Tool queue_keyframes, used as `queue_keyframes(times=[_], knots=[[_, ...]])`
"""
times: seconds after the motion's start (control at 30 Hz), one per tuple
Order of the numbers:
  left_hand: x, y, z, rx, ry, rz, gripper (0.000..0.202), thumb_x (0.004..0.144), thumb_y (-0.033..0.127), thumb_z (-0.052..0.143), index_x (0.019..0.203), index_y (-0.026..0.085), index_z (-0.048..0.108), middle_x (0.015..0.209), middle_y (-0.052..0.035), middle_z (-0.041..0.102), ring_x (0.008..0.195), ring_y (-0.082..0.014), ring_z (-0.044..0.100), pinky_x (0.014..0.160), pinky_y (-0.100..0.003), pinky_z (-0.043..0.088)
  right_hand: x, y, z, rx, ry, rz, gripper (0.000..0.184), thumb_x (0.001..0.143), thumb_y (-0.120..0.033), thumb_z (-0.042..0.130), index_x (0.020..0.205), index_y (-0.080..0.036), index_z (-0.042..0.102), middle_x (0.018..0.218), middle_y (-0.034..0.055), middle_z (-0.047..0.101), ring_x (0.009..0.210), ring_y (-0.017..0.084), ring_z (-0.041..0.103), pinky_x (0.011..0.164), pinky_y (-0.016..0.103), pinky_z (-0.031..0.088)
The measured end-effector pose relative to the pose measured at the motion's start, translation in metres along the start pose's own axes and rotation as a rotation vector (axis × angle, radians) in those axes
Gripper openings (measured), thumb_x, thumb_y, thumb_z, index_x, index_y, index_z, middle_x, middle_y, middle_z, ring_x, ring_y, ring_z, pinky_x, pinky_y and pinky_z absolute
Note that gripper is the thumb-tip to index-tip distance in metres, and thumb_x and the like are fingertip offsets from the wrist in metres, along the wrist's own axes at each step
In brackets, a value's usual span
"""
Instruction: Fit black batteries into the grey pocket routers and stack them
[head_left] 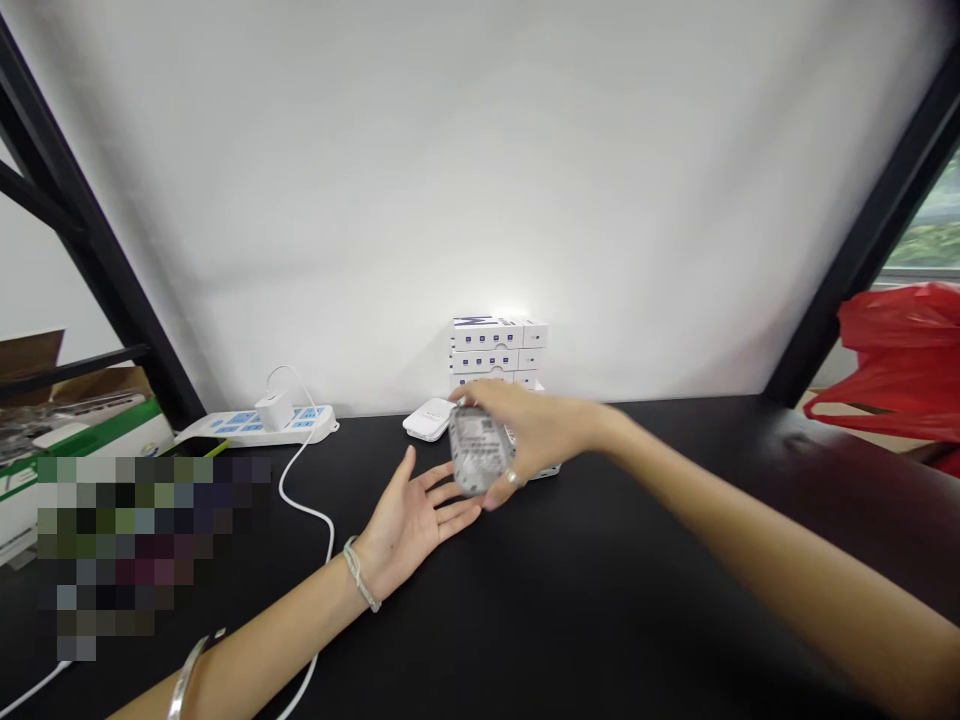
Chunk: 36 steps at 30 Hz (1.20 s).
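Our right hand [544, 430] grips a clear-wrapped grey pack [478, 450], its label blurred, just beside our open left hand [409, 525]. At twelve o'clock, white boxes [495, 350] stand stacked on the black counter [570, 600].

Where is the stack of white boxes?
In the head view, the white boxes stand on the far edge of the black table, behind the right hand.

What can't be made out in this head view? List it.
Head view:
- Label on the clear-wrapped packet in the right hand: motion blur.
- Bottom of the white box stack: hidden behind that hand.
- Left of the table: covered by a pixelated patch.
- Red plastic bag: cut off by the right edge.
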<state>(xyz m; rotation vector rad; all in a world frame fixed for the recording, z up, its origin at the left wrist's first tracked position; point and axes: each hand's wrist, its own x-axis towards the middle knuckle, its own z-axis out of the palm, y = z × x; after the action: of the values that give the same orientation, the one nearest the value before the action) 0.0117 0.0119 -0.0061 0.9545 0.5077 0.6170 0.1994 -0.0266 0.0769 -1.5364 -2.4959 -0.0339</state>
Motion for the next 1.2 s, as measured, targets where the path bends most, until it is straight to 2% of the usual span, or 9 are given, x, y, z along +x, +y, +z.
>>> queue_keyframes(times=[0.07, 0.13, 0.3, 0.4, 0.53, 0.73, 0.87, 1.03, 1.2], knots=[[-0.001, 0.001, 0.002, 0.021, 0.003, 0.003, 0.06, 0.074, 0.061, 0.036, 0.114, 0.018, 0.048, 0.113, -0.0116, 0.058, 0.104, -0.0248, 0.058, 0.114, -0.052, 0.027, 0.009, -0.015, 0.02, -0.01, -0.043, -0.017, 0.103, 0.05, -0.066, 0.065, 0.134, -0.02, 0.027, 0.124, 0.0078, 0.032, 0.111, 0.021, 0.035, 0.093, 0.031, 0.039], [-0.002, 0.001, 0.001, 0.026, 0.022, 0.008, 0.057, 0.075, 0.059, 0.035, 0.114, 0.019, 0.049, 0.112, -0.0114, 0.059, 0.101, -0.0253, 0.059, 0.112, -0.056, 0.029, 0.017, -0.017, 0.036, 0.015, -0.049, -0.006, 0.094, 0.055, -0.069, 0.061, 0.131, -0.021, 0.033, 0.119, 0.0072, 0.038, 0.104, 0.018, 0.038, 0.093, 0.034, 0.037], [0.001, -0.002, -0.005, -0.101, 0.065, 0.025, 0.054, 0.077, 0.055, 0.033, 0.115, 0.02, 0.048, 0.116, -0.0111, 0.057, 0.107, -0.0234, 0.058, 0.107, -0.045, 0.04, 0.029, 0.014, 0.052, -0.035, 0.15, 0.144, 0.055, 0.088, -0.056, 0.027, 0.117, -0.015, 0.049, 0.111, 0.0104, 0.043, 0.106, 0.018, 0.036, 0.099, 0.051, 0.02], [0.003, -0.002, -0.006, -0.124, 0.087, 0.018, 0.06, 0.076, 0.058, 0.032, 0.116, 0.016, 0.048, 0.117, -0.0139, 0.056, 0.108, -0.0237, 0.057, 0.103, -0.041, 0.044, 0.03, 0.033, 0.057, -0.144, 0.141, 0.16, 0.046, 0.084, -0.051, 0.039, 0.107, -0.016, 0.058, 0.115, 0.0105, 0.039, 0.113, 0.025, 0.026, 0.095, 0.055, 0.017], [0.002, -0.001, -0.004, -0.119, 0.087, 0.013, 0.062, 0.076, 0.059, 0.03, 0.12, 0.017, 0.045, 0.119, -0.0142, 0.055, 0.108, -0.0243, 0.057, 0.101, -0.04, 0.045, 0.029, 0.042, 0.058, -0.117, 0.073, 0.123, 0.037, 0.078, -0.047, 0.052, 0.098, -0.018, 0.062, 0.117, 0.0088, 0.038, 0.115, 0.026, 0.023, 0.096, 0.054, 0.016], [0.003, 0.0, -0.005, -0.105, 0.063, 0.012, 0.063, 0.075, 0.06, 0.031, 0.117, 0.017, 0.047, 0.12, -0.0147, 0.054, 0.109, -0.0248, 0.057, 0.1, -0.039, 0.044, 0.028, 0.046, 0.055, -0.033, 0.024, 0.118, 0.045, 0.072, -0.057, 0.054, 0.093, -0.017, 0.056, 0.099, 0.0058, 0.049, 0.106, 0.019, 0.033, 0.093, 0.048, 0.025], [0.004, -0.001, -0.006, -0.116, 0.072, 0.017, 0.062, 0.075, 0.06, 0.032, 0.115, 0.016, 0.048, 0.116, -0.0145, 0.056, 0.105, -0.0251, 0.059, 0.101, -0.041, 0.043, 0.03, 0.047, 0.054, 0.061, 0.234, 0.173, 0.068, 0.059, -0.058, 0.063, 0.11, -0.016, 0.048, 0.108, 0.0076, 0.045, 0.104, 0.017, 0.038, 0.099, 0.045, 0.022], [0.001, -0.003, -0.006, -0.106, 0.05, 0.035, 0.064, 0.073, 0.063, 0.033, 0.114, 0.017, 0.049, 0.115, -0.0145, 0.057, 0.105, -0.0264, 0.058, 0.108, -0.048, 0.037, 0.028, 0.021, 0.046, 0.121, 0.459, 0.131, 0.082, 0.063, -0.066, 0.056, 0.127, -0.018, 0.037, 0.12, 0.0099, 0.037, 0.108, 0.016, 0.038, 0.103, 0.04, 0.02], [-0.004, -0.001, -0.002, -0.007, -0.002, 0.078, 0.065, 0.069, 0.068, 0.033, 0.116, 0.026, 0.048, 0.113, -0.0115, 0.058, 0.106, -0.0302, 0.057, 0.104, -0.063, 0.035, 0.029, -0.009, 0.058, 0.115, 0.323, 0.025, 0.071, 0.063, -0.057, 0.063, 0.123, -0.024, 0.045, 0.12, 0.0068, 0.035, 0.11, 0.016, 0.036, 0.103, 0.043, 0.022]])
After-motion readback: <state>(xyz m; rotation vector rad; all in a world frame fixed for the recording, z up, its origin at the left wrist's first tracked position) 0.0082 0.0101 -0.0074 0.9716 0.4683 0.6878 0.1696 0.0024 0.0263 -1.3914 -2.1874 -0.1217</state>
